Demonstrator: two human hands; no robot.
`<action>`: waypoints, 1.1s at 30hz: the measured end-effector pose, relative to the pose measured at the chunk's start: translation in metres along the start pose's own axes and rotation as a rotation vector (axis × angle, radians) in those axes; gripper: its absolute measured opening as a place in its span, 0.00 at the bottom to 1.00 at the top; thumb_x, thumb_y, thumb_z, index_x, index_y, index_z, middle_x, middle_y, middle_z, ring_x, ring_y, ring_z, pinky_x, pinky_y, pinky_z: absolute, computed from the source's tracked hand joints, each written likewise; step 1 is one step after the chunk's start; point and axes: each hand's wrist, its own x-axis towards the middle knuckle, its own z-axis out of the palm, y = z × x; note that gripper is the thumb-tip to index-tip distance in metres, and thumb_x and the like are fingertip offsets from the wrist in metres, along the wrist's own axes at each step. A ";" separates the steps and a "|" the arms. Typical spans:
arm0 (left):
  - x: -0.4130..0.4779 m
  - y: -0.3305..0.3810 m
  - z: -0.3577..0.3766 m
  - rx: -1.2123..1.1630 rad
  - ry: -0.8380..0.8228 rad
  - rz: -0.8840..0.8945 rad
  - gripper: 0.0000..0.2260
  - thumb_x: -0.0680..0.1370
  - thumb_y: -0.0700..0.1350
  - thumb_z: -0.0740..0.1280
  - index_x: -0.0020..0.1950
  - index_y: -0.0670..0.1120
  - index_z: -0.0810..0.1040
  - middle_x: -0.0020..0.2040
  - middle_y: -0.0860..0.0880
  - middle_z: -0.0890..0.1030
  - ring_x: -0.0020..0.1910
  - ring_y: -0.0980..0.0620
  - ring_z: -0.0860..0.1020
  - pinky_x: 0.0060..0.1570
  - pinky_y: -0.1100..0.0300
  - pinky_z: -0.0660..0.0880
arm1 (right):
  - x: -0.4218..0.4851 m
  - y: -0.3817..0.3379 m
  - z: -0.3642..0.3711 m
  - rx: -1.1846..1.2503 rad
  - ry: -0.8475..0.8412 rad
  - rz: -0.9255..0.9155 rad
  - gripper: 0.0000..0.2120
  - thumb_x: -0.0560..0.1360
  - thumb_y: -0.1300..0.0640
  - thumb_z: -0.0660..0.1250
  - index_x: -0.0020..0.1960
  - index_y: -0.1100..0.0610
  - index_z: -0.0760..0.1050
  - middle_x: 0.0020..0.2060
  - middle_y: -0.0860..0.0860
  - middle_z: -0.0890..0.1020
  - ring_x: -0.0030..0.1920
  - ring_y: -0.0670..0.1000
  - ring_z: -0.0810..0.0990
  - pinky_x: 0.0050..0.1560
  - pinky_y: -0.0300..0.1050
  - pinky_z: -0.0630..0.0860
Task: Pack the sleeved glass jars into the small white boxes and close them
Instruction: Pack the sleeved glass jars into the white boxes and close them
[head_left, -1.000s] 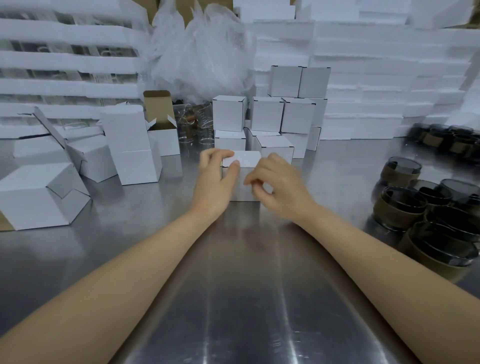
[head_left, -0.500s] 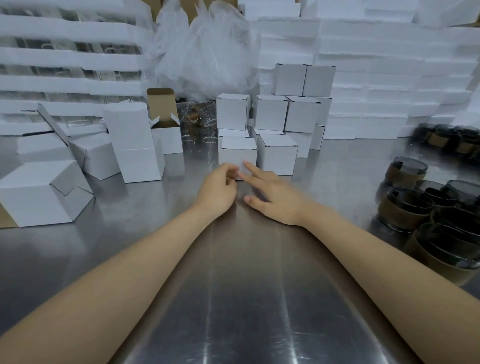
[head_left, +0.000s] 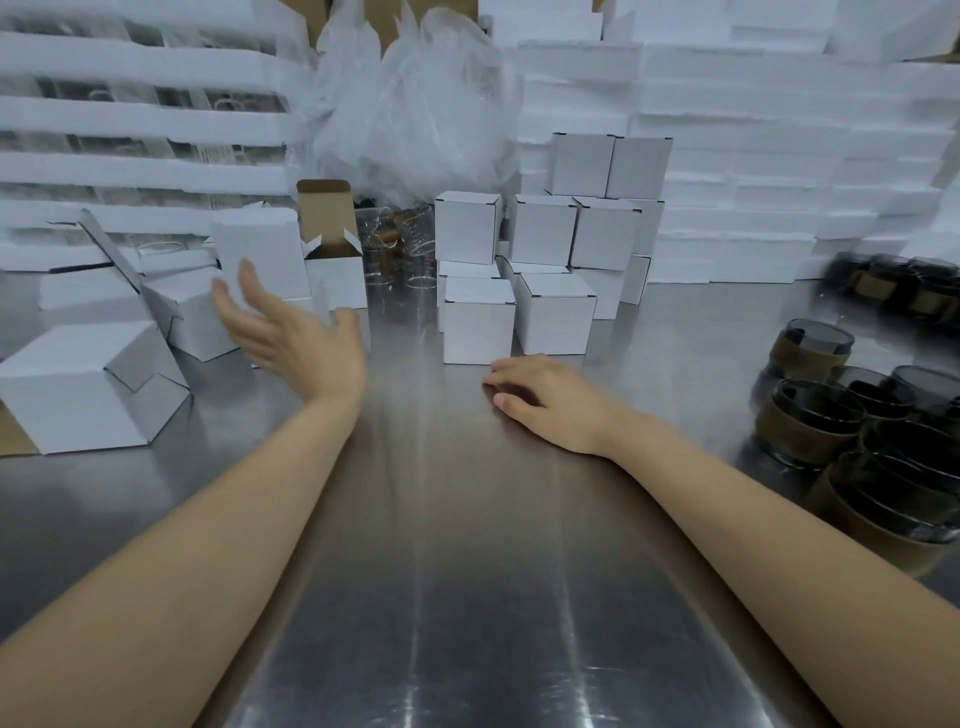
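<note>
**Head view.** Left hand (head_left: 291, 332) held above the worktop (head_left: 467, 571), grip spread wide and empty, near an open small white box (head_left: 337, 283). Right hand (head_left: 545, 400) lies flat on the steel, fingers relaxed and holding nothing, just in front of a closed box (head_left: 478, 319). Sleeved glass jars (head_left: 810, 421) stand clustered at the far right, well apart from both hands. Handling, as judged: each jar is probably heavy for its size, rigid and breakable. The bare glass rim looks slick and the brown sleeve offers friction, so take hold around the sleeve. The boxes are light card, easily crushed — hold them by the side walls.
</note>
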 end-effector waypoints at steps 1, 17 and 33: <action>0.006 -0.007 0.001 0.045 -0.037 -0.096 0.42 0.70 0.46 0.73 0.77 0.43 0.54 0.76 0.39 0.51 0.75 0.40 0.55 0.71 0.51 0.53 | 0.000 0.000 0.000 0.002 -0.002 0.000 0.15 0.81 0.54 0.59 0.63 0.56 0.75 0.62 0.52 0.78 0.63 0.54 0.72 0.65 0.49 0.67; 0.014 -0.009 0.003 -0.534 -0.112 -0.301 0.31 0.73 0.53 0.57 0.75 0.43 0.58 0.70 0.48 0.69 0.66 0.48 0.70 0.66 0.54 0.65 | 0.001 0.000 0.000 0.052 -0.002 0.028 0.14 0.80 0.54 0.61 0.62 0.56 0.76 0.59 0.51 0.80 0.61 0.52 0.74 0.63 0.46 0.68; -0.055 0.032 0.013 -0.694 -0.993 -0.139 0.11 0.83 0.49 0.56 0.51 0.52 0.79 0.45 0.54 0.84 0.45 0.60 0.81 0.47 0.64 0.74 | -0.007 0.002 -0.012 0.259 0.392 -0.029 0.50 0.69 0.56 0.73 0.71 0.34 0.39 0.64 0.22 0.54 0.61 0.49 0.74 0.59 0.48 0.73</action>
